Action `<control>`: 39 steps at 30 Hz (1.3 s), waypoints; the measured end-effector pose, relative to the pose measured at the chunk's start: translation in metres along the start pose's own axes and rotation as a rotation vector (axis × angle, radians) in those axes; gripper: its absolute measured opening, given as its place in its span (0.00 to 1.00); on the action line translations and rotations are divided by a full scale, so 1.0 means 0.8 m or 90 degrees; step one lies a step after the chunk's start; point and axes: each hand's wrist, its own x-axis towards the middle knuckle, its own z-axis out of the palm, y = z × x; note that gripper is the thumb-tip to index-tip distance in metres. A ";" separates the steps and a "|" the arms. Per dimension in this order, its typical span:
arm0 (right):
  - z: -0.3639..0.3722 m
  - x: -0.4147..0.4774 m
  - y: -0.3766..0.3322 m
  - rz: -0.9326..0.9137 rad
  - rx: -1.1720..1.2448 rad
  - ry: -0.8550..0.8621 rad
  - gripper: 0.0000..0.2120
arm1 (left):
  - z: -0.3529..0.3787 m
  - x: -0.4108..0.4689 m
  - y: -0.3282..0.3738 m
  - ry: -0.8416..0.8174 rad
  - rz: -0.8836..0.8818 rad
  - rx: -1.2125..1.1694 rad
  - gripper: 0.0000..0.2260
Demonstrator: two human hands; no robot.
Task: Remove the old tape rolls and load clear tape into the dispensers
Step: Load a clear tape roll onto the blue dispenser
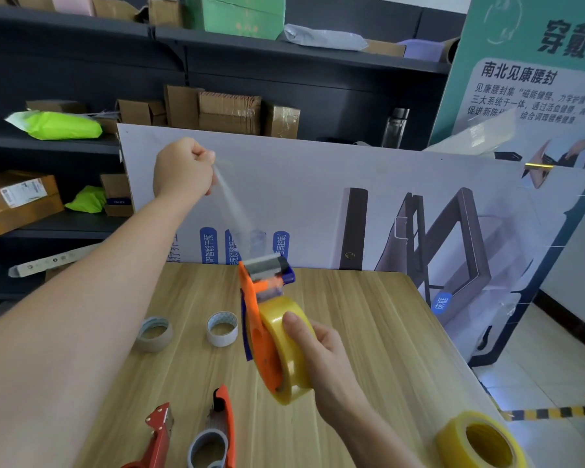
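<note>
My right hand (321, 352) grips an orange tape dispenser (260, 332) with a full clear yellowish tape roll (284, 349) mounted on it, held above the wooden table (368, 332). My left hand (183, 170) is raised and pinches the free end of the clear tape strip (232, 204), which stretches from the dispenser's blade up to my fingers. Two nearly spent rolls (154, 334) (222, 329) lie on the table. At the near edge lie a red dispenser (157, 434) and an orange dispenser (217, 430) holding a grey core. A spare clear roll (482, 440) sits at the bottom right.
A white printed board (318, 197) leans behind the table. Dark shelves (81, 146) with cardboard boxes and green packets fill the left and back. A teal poster (537, 79) stands at the right, with tiled floor beyond the table's right edge.
</note>
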 end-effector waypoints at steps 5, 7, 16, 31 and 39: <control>-0.001 -0.007 -0.007 0.018 0.019 0.007 0.10 | 0.007 -0.004 -0.009 -0.019 -0.028 -0.007 0.07; -0.002 -0.010 -0.007 0.025 0.043 0.021 0.09 | 0.013 -0.011 -0.019 -0.051 -0.049 0.008 0.08; -0.014 0.005 -0.002 0.100 0.162 0.164 0.23 | 0.047 -0.088 -0.088 -0.251 -0.217 -0.021 0.06; -0.035 0.032 -0.015 0.133 0.325 0.256 0.13 | 0.076 -0.199 -0.084 -0.493 -0.363 -0.245 0.14; -0.038 0.040 -0.011 0.138 0.318 0.272 0.14 | 0.087 -0.234 -0.085 -0.507 -0.399 -0.394 0.11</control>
